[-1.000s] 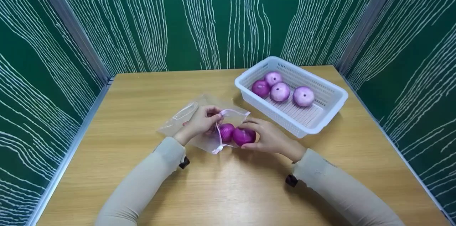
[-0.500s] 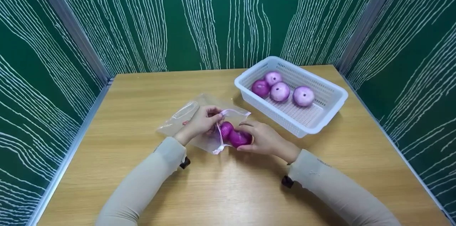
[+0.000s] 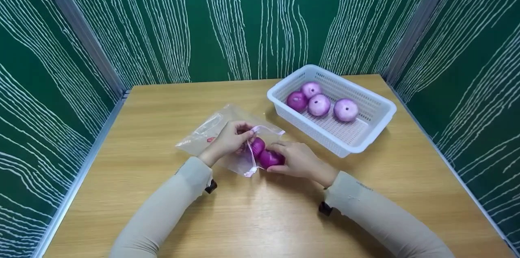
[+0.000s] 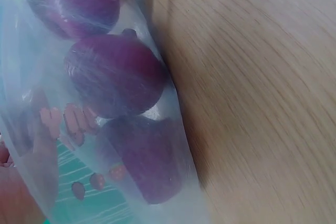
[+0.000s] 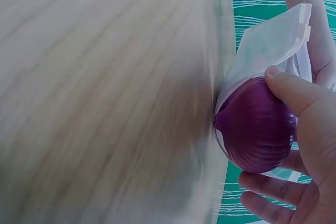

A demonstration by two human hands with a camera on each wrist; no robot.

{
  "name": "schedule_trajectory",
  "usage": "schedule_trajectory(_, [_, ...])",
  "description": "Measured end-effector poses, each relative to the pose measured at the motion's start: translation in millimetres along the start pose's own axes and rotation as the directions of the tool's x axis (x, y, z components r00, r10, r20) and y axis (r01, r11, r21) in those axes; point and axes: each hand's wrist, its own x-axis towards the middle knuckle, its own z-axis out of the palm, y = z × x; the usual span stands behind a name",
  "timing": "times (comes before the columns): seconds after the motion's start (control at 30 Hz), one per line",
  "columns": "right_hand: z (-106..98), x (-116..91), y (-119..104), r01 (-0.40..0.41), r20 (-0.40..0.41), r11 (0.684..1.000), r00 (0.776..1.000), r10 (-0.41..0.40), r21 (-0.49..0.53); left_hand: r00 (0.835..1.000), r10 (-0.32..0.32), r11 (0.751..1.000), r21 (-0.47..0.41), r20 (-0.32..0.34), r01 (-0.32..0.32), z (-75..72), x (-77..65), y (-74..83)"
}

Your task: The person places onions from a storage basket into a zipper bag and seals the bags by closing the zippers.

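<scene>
My left hand (image 3: 232, 138) pinches the rim of a frosted zip bag (image 3: 209, 126) and holds its mouth apart toward the right. In the left wrist view several purple-red onions, among them a middle onion (image 4: 115, 74) and a lower onion (image 4: 152, 158), show blurred through the film. Another onion (image 3: 257, 146) sits just inside the mouth. My right hand (image 3: 300, 161) grips a red onion (image 3: 269, 159) right at the bag's opening, against that one. In the right wrist view its thumb (image 5: 287, 88) lies over the onion, with fingers beneath; the onion overlaps the bag's edge.
A white perforated basket (image 3: 367, 144) stands at the back right of the wooden table (image 3: 260, 217). Several onions lie in it, three pale purple and one darker (image 3: 297, 100). Green walls with white lines (image 3: 219, 22) enclose the table at the back and sides.
My right hand has moved left with the onion, pushing it into the bag's mouth. The onion inside and the bag's far end have shifted slightly left. My left hand has stayed put.
</scene>
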Motion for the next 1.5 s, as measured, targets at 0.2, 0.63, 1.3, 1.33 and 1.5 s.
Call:
schedule_trajectory(0.2, [0.3, -2.7, 1.5, -0.012, 0.001, 1.000, 1.000, 0.012, 0.004, 1.000, -0.012, 1.000, 0.006, -0.008, 0.012, -0.1, 1.1, -2.2])
schedule_trajectory(0.63, [-7.1, -10.6, 6.7, 0.003, 0.025, 0.995, 1.000, -0.006, 0.096, 1.000, -0.005, 1.000, 0.015, 0.006, 0.005, -2.9, 0.9, -1.4])
schedule_trajectory(1.3, [7.5, 1.3, -5.4, -0.068, -0.128, 0.998, 0.990, 0.067, -0.001, 0.999, -0.033, 0.999, 0.018, -0.009, 0.034, 3.7, 1.9, 6.2])
schedule_trajectory(1.33, [8.0, 1.2, -5.3, -0.071, -0.124, 0.997, 0.990, 0.070, -0.007, 0.999, -0.031, 0.999, 0.021, -0.011, 0.031, 3.7, 1.9, 6.5])
schedule_trajectory(1.5, [7.2, -0.2, -5.6, -0.071, -0.104, 0.997, 0.992, 0.069, -0.016, 0.999, -0.032, 0.999, 0.009, -0.013, 0.032, 2.9, 2.3, 6.6])
